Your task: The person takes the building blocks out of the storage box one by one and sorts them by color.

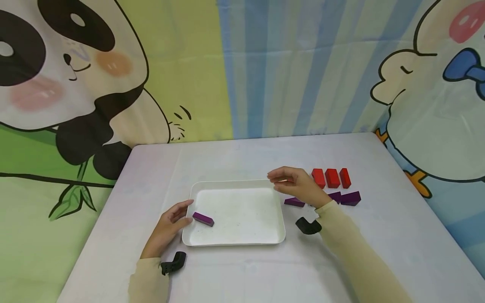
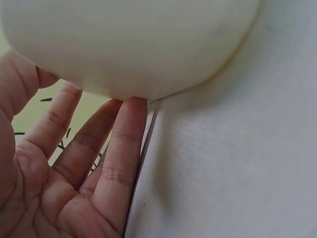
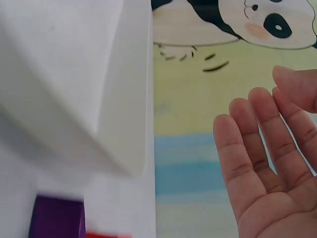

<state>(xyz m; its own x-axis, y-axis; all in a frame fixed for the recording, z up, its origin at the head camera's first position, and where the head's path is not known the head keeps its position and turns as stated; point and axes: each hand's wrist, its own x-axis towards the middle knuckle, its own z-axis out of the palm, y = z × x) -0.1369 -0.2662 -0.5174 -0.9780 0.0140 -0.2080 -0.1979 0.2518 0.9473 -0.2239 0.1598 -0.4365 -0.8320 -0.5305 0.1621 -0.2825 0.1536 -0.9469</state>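
Observation:
My left hand (image 1: 168, 227) rests at the left rim of a white tray (image 1: 236, 243); in the left wrist view its fingertips (image 2: 134, 106) touch the tray's outer wall (image 2: 124, 59), fingers fairly straight. Inside the tray near that hand lies a purple block (image 1: 203, 219), long and narrow. Over the tray's far right corner hovers my right hand (image 1: 297, 183). Nothing is between its fingers and thumb in the right wrist view, where the fingers (image 3: 237, 163) are nearly straight. Beneath and beside its wrist are purple blocks (image 1: 350, 198), partly hidden by it.
Three red blocks (image 1: 333, 178) stand in a row right of the right hand, behind the purple ones. Another purple block (image 1: 293, 202) lies close to the tray's right side. Black camera mounts (image 1: 174, 263) sit at both wrists. A patterned curtain (image 1: 303, 67) hangs behind the white table (image 1: 242, 277).

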